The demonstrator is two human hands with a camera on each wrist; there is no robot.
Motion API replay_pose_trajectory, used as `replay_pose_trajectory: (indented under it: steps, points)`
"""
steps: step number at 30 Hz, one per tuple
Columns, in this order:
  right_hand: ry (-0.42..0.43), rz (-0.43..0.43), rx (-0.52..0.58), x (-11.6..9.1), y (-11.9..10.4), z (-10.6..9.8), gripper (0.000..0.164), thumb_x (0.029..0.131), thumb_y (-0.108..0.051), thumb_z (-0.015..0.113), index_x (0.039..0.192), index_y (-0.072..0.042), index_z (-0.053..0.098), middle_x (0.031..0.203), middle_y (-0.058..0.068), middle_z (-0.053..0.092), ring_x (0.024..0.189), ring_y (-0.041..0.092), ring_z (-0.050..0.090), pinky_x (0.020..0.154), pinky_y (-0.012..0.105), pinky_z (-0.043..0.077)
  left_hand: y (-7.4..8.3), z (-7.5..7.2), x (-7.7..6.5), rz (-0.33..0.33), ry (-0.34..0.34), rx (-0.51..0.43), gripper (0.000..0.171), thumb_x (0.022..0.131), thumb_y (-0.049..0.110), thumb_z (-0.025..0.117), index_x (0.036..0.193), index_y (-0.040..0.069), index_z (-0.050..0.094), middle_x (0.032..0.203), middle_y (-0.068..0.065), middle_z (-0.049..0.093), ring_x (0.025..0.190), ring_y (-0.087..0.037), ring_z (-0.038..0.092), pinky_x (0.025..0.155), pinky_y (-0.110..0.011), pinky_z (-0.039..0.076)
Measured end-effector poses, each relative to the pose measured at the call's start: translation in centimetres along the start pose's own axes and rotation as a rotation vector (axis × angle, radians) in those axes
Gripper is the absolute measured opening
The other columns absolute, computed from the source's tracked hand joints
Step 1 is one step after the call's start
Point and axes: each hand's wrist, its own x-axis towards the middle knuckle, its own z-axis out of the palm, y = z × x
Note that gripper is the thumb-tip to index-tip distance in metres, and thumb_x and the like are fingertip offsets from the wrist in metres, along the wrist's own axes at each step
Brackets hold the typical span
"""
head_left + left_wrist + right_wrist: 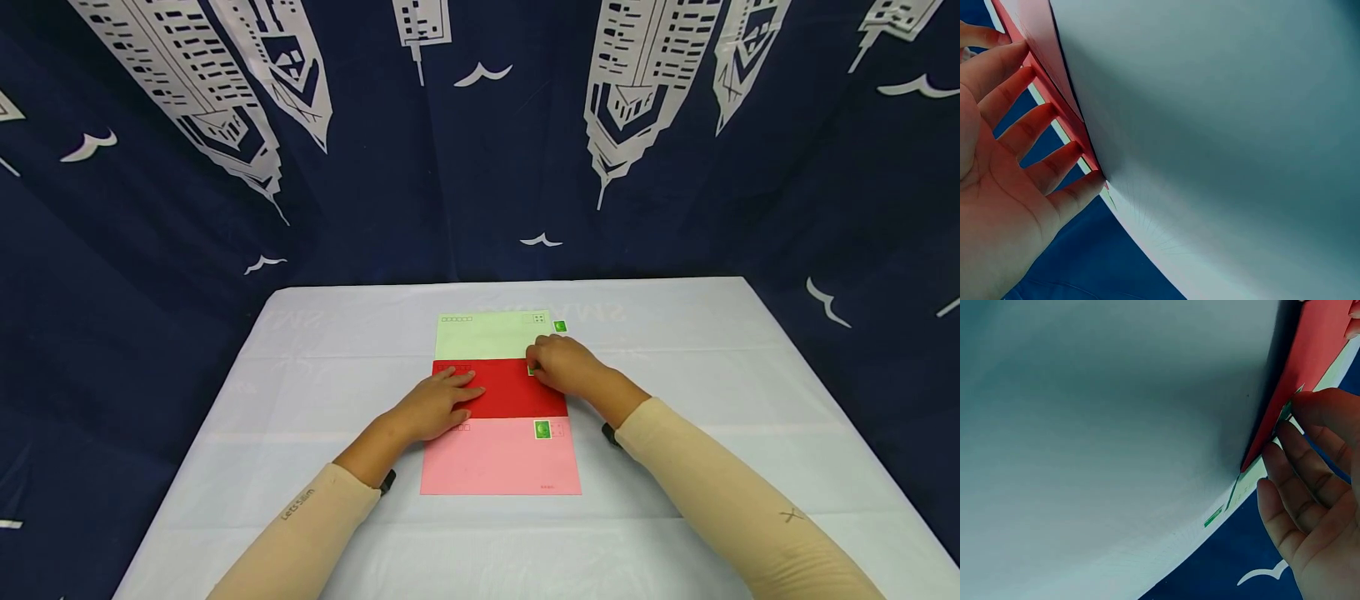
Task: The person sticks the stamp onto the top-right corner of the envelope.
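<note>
A red envelope (510, 398) lies between a pale green envelope (483, 340) above it and a pink envelope (495, 467) below. My left hand (435, 406) rests on the red envelope's left part with its fingers spread. At the upper right corner of the red envelope, my right hand (566, 365) pinches a small green stamp (1286, 410) between thumb and fingertips, right against the paper. Most of that stamp is hidden by the fingers in the head view. Another green stamp (542, 430) sits near the pink envelope's upper right corner.
One more green stamp (560, 326) lies on the white tablecloth (675, 375), just right of the pale green envelope. A dark blue curtain (480, 183) with white building and bird prints hangs behind the table's far edge.
</note>
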Motion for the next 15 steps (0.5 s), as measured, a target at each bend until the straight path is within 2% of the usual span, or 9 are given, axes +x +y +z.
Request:
replay_pose_trajectory:
  steps: [15]
  points:
    - [-0.032,0.038,0.017,0.32,0.34,0.04,0.018,0.091,-0.017,0.074,0.107,-0.012,0.069,0.096,0.005,0.064,0.087,0.020,0.056,0.085,0.037,0.052,-0.09,-0.06,-0.03,-0.002,-0.013,-0.002,0.049,0.100,0.025,0.063,0.148,0.021,0.053,0.163,-0.008,0.038,0.154,-0.039,0.027,0.126,-0.053,0.025]
